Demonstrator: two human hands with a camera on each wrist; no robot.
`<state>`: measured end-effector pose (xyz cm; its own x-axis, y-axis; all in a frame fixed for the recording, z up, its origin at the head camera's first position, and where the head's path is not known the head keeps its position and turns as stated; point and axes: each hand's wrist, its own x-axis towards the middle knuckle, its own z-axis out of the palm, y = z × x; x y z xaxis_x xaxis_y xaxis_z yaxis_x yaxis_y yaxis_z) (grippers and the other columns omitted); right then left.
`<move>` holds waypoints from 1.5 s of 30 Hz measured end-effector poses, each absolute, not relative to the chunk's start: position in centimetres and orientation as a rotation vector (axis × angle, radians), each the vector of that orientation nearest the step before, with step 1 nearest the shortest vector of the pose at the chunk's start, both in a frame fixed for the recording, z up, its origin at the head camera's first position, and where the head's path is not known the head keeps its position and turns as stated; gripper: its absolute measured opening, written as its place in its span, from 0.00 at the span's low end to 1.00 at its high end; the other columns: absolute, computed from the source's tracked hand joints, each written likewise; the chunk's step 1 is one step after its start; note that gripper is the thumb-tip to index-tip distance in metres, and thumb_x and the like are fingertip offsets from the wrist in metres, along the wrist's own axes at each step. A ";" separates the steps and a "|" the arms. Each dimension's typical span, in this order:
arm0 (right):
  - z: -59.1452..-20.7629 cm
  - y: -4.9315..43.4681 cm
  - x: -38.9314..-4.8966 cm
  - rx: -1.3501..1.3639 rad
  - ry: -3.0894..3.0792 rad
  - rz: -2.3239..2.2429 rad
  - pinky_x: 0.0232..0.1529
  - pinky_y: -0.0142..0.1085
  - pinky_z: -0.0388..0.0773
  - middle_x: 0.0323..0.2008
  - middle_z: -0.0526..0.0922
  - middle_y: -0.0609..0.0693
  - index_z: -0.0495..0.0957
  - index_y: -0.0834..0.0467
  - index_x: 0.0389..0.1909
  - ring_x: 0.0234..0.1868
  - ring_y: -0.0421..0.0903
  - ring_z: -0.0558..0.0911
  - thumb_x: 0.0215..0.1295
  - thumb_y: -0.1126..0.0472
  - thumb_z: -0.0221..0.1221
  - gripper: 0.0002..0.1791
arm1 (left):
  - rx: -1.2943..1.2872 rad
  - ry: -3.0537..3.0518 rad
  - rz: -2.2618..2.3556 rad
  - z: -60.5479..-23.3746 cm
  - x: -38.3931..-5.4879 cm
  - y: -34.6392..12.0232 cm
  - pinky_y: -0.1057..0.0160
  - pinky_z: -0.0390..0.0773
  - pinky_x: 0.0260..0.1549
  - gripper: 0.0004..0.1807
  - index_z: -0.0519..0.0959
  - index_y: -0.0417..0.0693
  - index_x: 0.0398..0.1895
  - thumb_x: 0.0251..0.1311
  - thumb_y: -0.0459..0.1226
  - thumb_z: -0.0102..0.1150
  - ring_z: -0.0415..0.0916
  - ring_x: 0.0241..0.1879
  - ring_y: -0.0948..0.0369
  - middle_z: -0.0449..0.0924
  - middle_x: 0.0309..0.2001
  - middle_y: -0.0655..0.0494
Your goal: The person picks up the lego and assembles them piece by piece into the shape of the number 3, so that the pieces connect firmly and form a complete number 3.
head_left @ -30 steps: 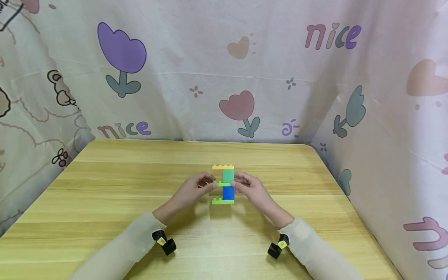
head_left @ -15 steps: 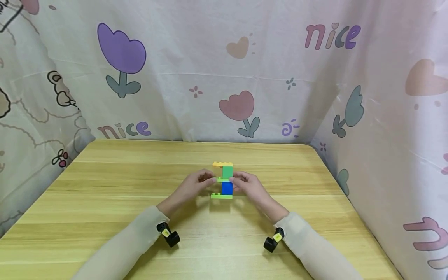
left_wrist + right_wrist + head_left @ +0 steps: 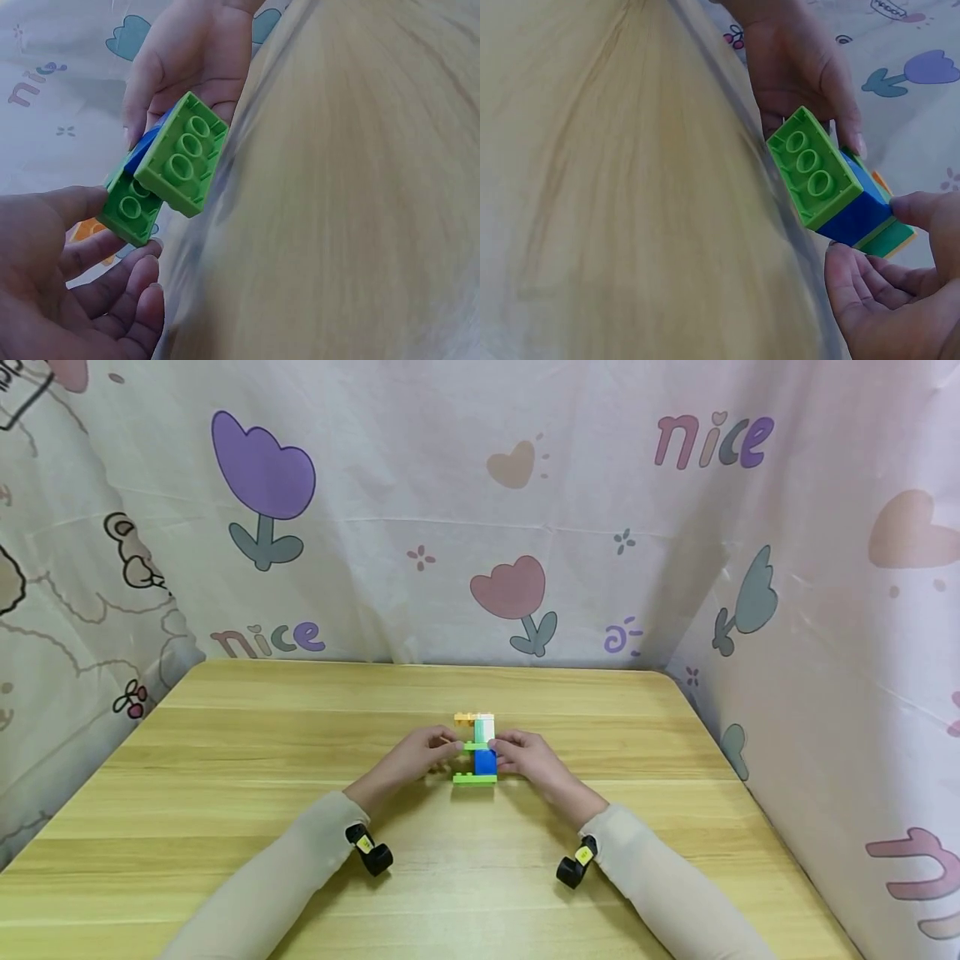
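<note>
A stack of toy building blocks is held up over the table between both hands, its hollow underside showing in the wrist views. At its bottom is a lime green plate (image 3: 184,154), with a blue brick (image 3: 855,211) on it. Above come a middle lime plate (image 3: 471,746), a green brick (image 3: 889,238) and an orange plate (image 3: 464,719) on top. The plates jut out to the left, past the bricks. My left hand (image 3: 414,755) pinches the middle plate's left end between thumb and fingers. From the right, my right hand (image 3: 534,762) grips the stack near the blue brick.
The wooden table (image 3: 225,760) spreads around the hands. A printed curtain (image 3: 420,460) hangs behind it and along both sides. A black wrist camera (image 3: 371,852) is strapped over the left sleeve, and another wrist camera (image 3: 576,862) over the right.
Both hands have shifted the stack slightly away from the body and a little left. The forearms have drawn closer together. The green brick now catches a bright glare in the head view.
</note>
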<state>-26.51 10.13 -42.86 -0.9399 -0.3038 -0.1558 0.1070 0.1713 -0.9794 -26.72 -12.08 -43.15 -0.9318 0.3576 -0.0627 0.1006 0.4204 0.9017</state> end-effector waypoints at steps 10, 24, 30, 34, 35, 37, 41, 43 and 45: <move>-43.5 10.0 -26.9 -0.207 2.182 -1.765 0.39 0.37 0.76 0.44 0.76 0.57 0.66 0.66 0.56 0.37 0.46 0.79 0.60 0.51 0.56 0.29 | 0.451 2.449 1.441 -43.6 -27.1 -12.2 0.60 0.74 0.30 0.14 0.75 0.53 0.41 0.54 0.48 0.58 0.74 0.35 0.57 0.77 0.39 0.54; -43.6 9.8 -26.9 -0.226 2.239 -1.681 0.38 0.36 0.76 0.38 0.78 0.56 0.69 0.68 0.52 0.35 0.46 0.79 0.62 0.55 0.54 0.24 | 0.519 2.533 1.349 -44.0 -27.1 -12.3 0.61 0.74 0.28 0.12 0.76 0.56 0.41 0.56 0.47 0.56 0.73 0.33 0.59 0.76 0.40 0.54; -43.4 9.7 -26.7 -0.230 2.297 -1.646 0.36 0.36 0.77 0.37 0.79 0.55 0.71 0.67 0.51 0.33 0.44 0.80 0.63 0.54 0.53 0.23 | 0.517 2.553 1.322 -43.8 -27.1 -12.3 0.62 0.73 0.26 0.12 0.76 0.56 0.42 0.56 0.47 0.55 0.73 0.30 0.60 0.76 0.39 0.55; -43.4 9.7 -26.7 -0.265 2.352 -1.587 0.35 0.35 0.77 0.34 0.80 0.53 0.74 0.66 0.48 0.32 0.44 0.80 0.63 0.54 0.53 0.21 | 0.538 2.552 1.322 -43.9 -27.1 -12.2 0.61 0.73 0.25 0.09 0.77 0.55 0.39 0.57 0.45 0.55 0.72 0.28 0.59 0.77 0.36 0.56; -43.4 9.7 -26.7 -0.273 2.367 -1.568 0.35 0.35 0.77 0.34 0.80 0.53 0.75 0.65 0.48 0.31 0.44 0.80 0.63 0.54 0.53 0.20 | 0.543 2.555 1.315 -43.9 -27.1 -12.2 0.61 0.73 0.25 0.09 0.77 0.55 0.39 0.57 0.45 0.55 0.72 0.28 0.59 0.77 0.35 0.57; -43.5 9.6 -26.8 -0.283 2.402 -1.526 0.34 0.35 0.77 0.32 0.80 0.52 0.76 0.64 0.46 0.30 0.43 0.79 0.62 0.54 0.53 0.19 | 0.550 2.559 1.301 -44.0 -27.2 -12.2 0.61 0.73 0.25 0.08 0.78 0.55 0.39 0.57 0.44 0.55 0.72 0.28 0.60 0.77 0.35 0.58; -43.6 9.6 -26.9 -0.293 2.453 -1.476 0.33 0.34 0.76 0.33 0.80 0.51 0.75 0.64 0.47 0.29 0.42 0.79 0.62 0.54 0.54 0.19 | 0.535 2.561 1.279 -44.1 -27.4 -12.2 0.62 0.73 0.27 0.09 0.78 0.56 0.40 0.57 0.44 0.55 0.73 0.30 0.61 0.76 0.35 0.59; -43.6 9.6 -26.9 -0.292 2.461 -1.467 0.33 0.34 0.76 0.33 0.80 0.51 0.74 0.64 0.49 0.29 0.42 0.79 0.61 0.54 0.54 0.20 | 0.518 2.559 1.273 -44.1 -27.4 -12.2 0.62 0.73 0.27 0.10 0.78 0.56 0.41 0.57 0.45 0.56 0.73 0.32 0.61 0.76 0.36 0.59; -43.6 9.7 -26.9 -0.289 2.462 -1.464 0.34 0.34 0.76 0.35 0.80 0.51 0.73 0.64 0.50 0.30 0.42 0.79 0.61 0.53 0.54 0.22 | 0.510 2.560 1.267 -44.0 -27.5 -12.2 0.63 0.73 0.27 0.10 0.77 0.57 0.41 0.57 0.44 0.55 0.73 0.32 0.61 0.76 0.37 0.59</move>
